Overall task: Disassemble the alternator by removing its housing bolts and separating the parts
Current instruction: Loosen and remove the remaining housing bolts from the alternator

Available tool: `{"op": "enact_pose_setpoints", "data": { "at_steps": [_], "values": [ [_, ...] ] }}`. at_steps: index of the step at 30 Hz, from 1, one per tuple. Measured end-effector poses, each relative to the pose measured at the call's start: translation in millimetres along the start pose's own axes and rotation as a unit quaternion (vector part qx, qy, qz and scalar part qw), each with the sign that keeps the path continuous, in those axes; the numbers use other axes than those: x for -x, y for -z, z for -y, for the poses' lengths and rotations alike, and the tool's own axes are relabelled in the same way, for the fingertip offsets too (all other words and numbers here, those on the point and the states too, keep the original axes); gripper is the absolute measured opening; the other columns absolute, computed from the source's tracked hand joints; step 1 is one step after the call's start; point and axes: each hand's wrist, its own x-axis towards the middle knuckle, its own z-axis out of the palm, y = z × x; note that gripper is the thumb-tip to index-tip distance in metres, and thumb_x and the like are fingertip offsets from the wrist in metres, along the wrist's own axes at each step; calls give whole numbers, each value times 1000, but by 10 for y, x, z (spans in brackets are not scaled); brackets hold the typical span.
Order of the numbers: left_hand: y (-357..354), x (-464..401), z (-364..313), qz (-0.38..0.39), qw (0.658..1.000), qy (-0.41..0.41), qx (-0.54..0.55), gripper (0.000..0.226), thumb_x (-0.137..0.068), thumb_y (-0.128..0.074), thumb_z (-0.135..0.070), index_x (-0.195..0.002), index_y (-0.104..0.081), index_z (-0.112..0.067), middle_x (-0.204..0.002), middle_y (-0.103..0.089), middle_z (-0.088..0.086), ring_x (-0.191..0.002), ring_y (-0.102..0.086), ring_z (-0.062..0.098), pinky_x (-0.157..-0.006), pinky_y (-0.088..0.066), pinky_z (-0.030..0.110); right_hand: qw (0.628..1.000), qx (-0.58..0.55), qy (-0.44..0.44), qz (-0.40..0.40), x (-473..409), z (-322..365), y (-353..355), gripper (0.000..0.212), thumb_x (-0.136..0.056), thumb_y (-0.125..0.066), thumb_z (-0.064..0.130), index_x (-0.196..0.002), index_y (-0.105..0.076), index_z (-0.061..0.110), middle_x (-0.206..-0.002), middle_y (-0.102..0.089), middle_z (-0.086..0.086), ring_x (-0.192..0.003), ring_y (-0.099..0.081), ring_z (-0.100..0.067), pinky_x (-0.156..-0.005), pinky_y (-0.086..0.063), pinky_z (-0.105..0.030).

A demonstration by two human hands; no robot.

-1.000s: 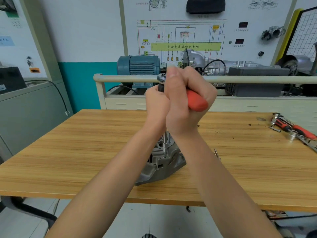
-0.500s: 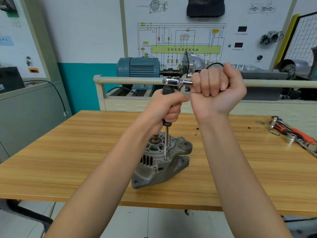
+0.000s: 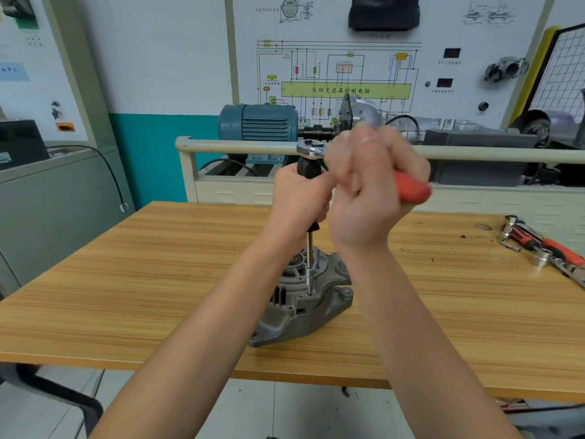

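While blurred, right hand [image 3: 367, 191]: grips ratchet's red handle [image 3: 411, 186]; left hand [image 3: 299, 201]: grips black extension handle [image 3: 308, 167]; bolt: hidden inside alternator [image 3: 304, 299] housing.

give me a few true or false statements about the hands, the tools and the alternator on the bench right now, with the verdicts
1. The alternator rests on the wooden table. True.
2. The left hand grips the black handle of the driver, whose shaft runs down into the housing. True.
3. The right hand is empty. False: it grips the red-handled ratchet fitted on top of the driver.
4. The spare tools lie at the table's left edge. False: they lie at its far right.
5. The alternator's housing halves lie apart. False: it sits in one piece.
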Motion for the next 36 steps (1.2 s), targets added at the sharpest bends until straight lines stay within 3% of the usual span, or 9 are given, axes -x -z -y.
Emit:
{"op": "enact_pose_setpoints", "data": {
  "at_steps": [6,11,15,18,21,24,27,30,36],
  "values": [
    [203,-50,-87,224,971,59,59,36,-80,-62,-7,-54,-40,-16,-44,-36,-3,-37,-31,12,-42,-28,20,925,-271,-225,-145,-300,84,377,49,-84,-39,11,-35,-35,17,-32,-19,3,-37,-9,-13,-40,-18,-22],
    [125,-58,-84,211,973,72,61,49,-89,-55,-3,-47,-36,-20,-39,-27,-7,-31,-20,7,-37,-18,16,872,-358,-256,-215,-368,11,485,47,-81,-40,12,-35,-32,16,-30,-21,3,-33,-9,-11,-38,-15,-22],
    [43,-54,-54,95,993,59,33,49,-87,-53,2,-49,-33,-21,-40,-27,-7,-33,-18,8,-38,-17,16,929,-268,-198,-159,-276,54,387,57,-91,-33,9,-35,-33,18,-33,-23,4,-35,-11,-12,-40,-19,-23],
    [-35,-75,-2,-1,999,42,7,38,-84,-60,-4,-57,-36,-17,-43,-34,-7,-37,-25,9,-38,-23,16,993,-79,-58,-71,-137,29,179,47,-86,-40,3,-43,-39,21,-38,-29,8,-37,-22,-8,-45,-20,-25],
    [-120,-93,98,-15,997,-19,-67,32,-93,-45,-6,-67,-36,-22,-48,-51,-22,-45,-45,-2,-50,-31,7,989,122,86,-5,5,-24,-8,36,-82,-48,3,-52,-39,20,-50,-37,15,-44,-35,2,-48,-29,-16],
    [-132,-75,116,-12,997,-35,-71,36,-97,-36,-3,-68,-33,-26,-50,-52,-29,-51,-49,-10,-54,-36,8,983,152,103,-1,51,-28,-26,32,-81,-49,6,-51,-42,14,-51,-37,15,-45,-35,2,-49,-29,-14],
    [-57,-39,9,5,1000,-11,-24,27,-85,-59,-10,-65,-41,-13,-52,-41,-1,-48,-36,11,-49,-31,21,995,84,50,-36,-20,20,42,36,-79,-50,11,-48,-38,24,-46,-35,11,-40,-29,-8,-50,-24,-22],
    [76,-42,-50,86,995,39,39,37,-83,-57,4,-57,-39,-16,-46,-35,-3,-41,-29,11,-41,-27,20,993,-80,-69,-48,-198,59,193,46,-81,-46,6,-39,-40,23,-36,-28,8,-35,-20,-8,-45,-19,-24],
    [116,-71,-87,197,976,74,60,44,-81,-61,-6,-45,-40,-21,-41,-30,-6,-33,-23,9,-38,-21,17,869,-360,-274,-199,-394,-28,517,48,-81,-40,13,-34,-32,16,-30,-21,4,-38,-6,-11,-37,-16,-23]
  ]
}}
